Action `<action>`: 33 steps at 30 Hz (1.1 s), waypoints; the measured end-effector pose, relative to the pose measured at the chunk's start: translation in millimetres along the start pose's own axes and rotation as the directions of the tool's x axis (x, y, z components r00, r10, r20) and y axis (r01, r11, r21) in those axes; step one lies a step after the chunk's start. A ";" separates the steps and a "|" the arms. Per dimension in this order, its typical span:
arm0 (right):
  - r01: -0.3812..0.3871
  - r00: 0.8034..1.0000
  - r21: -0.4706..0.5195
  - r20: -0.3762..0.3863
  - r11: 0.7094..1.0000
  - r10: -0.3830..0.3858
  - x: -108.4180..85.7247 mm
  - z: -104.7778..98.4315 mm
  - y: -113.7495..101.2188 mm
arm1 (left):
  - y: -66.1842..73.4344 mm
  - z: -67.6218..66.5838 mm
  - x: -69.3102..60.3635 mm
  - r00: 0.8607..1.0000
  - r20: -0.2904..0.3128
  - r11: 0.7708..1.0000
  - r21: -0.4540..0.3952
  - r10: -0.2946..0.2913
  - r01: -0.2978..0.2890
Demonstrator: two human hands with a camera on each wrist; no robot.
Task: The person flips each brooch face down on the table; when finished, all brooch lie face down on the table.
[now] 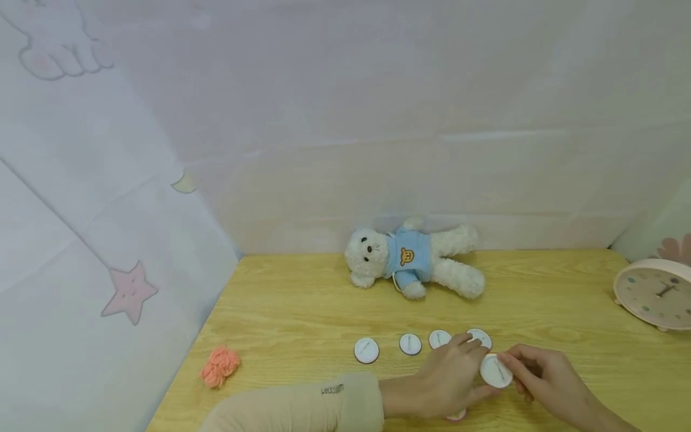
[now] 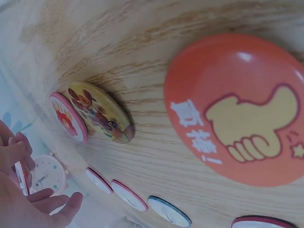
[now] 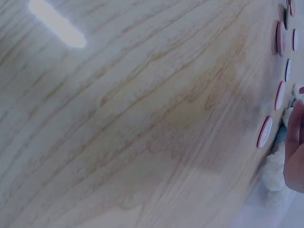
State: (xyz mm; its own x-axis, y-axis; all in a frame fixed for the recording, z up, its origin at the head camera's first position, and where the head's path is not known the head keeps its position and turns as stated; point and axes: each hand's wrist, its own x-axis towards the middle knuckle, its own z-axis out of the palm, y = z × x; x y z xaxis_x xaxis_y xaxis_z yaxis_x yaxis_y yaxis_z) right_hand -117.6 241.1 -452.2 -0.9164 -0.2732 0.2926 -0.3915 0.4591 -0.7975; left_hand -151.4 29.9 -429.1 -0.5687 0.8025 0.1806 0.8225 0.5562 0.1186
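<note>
My right hand (image 1: pixel 556 384) pinches a round pin-back badge (image 1: pixel 496 371) between thumb and fingers, its white back with the pin turned up. Close against it is my left hand (image 1: pixel 450 378), fingers loosely spread and thumb near the badge's lower edge; whether it touches is unclear. Beyond the hands lie several badges face down, among them one at the left (image 1: pixel 366 350) and one partly behind the left fingers (image 1: pixel 479 339). Face up in the left wrist view are an orange thumbs-up badge (image 2: pixel 237 114), a yellow patterned badge (image 2: pixel 102 111) and a pink-rimmed badge (image 2: pixel 69 118).
A white teddy bear (image 1: pixel 412 258) in a blue top lies along the back of the wooden table (image 1: pixel 291 300). An orange yarn bundle (image 1: pixel 219 366) is at the left, and a round clock (image 1: pixel 655 294) stands at the right edge. Pale printed cloth (image 1: pixel 351 120) hangs behind.
</note>
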 end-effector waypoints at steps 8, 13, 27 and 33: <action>0.228 0.944 0.074 0.228 0.971 -0.239 13.2 -10.1 1.9 | -3.2 3.9 -2.1 0.997 0.073 0.990 0.139 0.022 -0.032; 0.439 0.858 -0.111 0.346 0.892 -0.379 22.4 -13.3 -0.2 | -6.1 6.3 -1.1 0.992 0.106 0.980 0.184 0.061 -0.080; 0.511 0.857 -0.455 0.335 0.729 -0.392 17.5 -11.0 7.3 | -8.5 10.0 -7.7 0.982 0.188 0.993 0.116 -0.026 0.004; 0.388 0.911 -0.480 0.328 0.787 -0.248 8.7 -17.9 28.0 | -18.3 8.6 -24.4 0.974 0.180 0.988 0.094 -0.135 0.120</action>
State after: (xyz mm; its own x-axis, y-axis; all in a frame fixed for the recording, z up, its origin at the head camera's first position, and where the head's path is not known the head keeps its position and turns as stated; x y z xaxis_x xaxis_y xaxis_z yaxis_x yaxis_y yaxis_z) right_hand -138.0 266.7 -462.6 -0.7103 -0.6407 0.2914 -0.7034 0.6610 -0.2614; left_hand -152.7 2.0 -444.1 -0.6664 0.7454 -0.0164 0.7442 0.6663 0.0468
